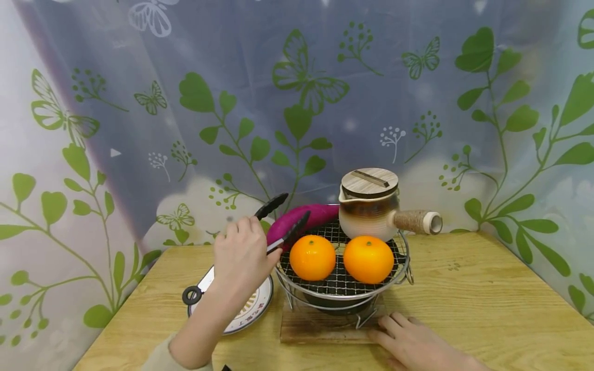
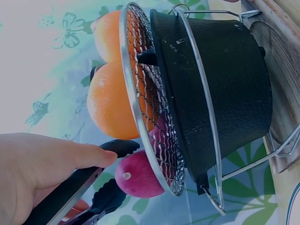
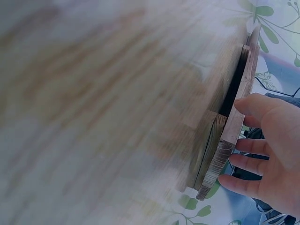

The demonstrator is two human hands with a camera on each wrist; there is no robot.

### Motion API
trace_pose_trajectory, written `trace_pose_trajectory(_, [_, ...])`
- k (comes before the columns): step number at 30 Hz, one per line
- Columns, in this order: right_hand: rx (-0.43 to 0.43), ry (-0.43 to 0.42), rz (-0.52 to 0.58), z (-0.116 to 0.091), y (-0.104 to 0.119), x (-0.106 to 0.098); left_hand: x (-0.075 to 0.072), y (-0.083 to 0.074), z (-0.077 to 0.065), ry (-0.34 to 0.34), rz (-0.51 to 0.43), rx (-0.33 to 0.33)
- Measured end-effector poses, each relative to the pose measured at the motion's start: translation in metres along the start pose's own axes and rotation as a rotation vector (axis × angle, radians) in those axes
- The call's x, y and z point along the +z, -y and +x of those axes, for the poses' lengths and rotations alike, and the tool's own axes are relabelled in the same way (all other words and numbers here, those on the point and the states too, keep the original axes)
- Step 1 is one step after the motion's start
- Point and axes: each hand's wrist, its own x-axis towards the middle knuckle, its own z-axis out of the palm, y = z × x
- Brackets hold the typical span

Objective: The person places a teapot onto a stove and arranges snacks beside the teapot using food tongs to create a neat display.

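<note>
My left hand [image 1: 241, 252] grips black-and-silver kitchen tongs [image 2: 65, 194], their black tips spread apart. One tip lies on each side of a purple sweet potato [image 1: 320, 213], which rests along the left of a round wire grill rack [image 1: 343, 296]. Whether the tips press on it I cannot tell. Two oranges, the left [image 1: 312, 257] and the right [image 1: 368, 260], sit at the rack's front. Down at the right, my right hand [image 1: 413, 340] touches the corner of the wooden board [image 1: 320, 334] under the stove, fingers fairly straight and slightly spread.
Behind the right orange stands a clay teapot [image 1: 366, 220] with a wooden lid, its rope-wrapped handle pointing right. The rack tops a dark stove [image 2: 215, 84] in a wire frame. A patterned plate [image 1: 260, 306] lies left of the board, partly behind my left arm. A printed curtain hangs behind.
</note>
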Motion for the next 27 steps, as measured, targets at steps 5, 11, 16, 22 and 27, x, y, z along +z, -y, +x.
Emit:
trace_pose_trajectory(5, [0.001,0.012,-0.012,0.0,0.0,0.0,-0.003,0.006,0.0,-0.01,-0.024,-0.003])
trace_pose_trajectory(11, [0.001,-0.005,-0.019,0.001,0.0,0.0,-0.007,0.012,0.001,-0.018,-0.091,-0.023])
trace_pose_trajectory(16, [-0.004,-0.031,-0.015,0.001,0.0,0.001,-0.01,0.016,0.001,-0.012,-0.138,-0.047])
trace_pose_trajectory(22, [-0.013,-0.033,-0.016,0.001,0.0,0.001,-0.013,0.025,0.001,-0.027,-0.173,-0.09])
trace_pose_trajectory(27, [-0.006,-0.047,-0.011,0.001,0.0,0.001,-0.017,0.033,0.002,0.01,-0.179,-0.128])
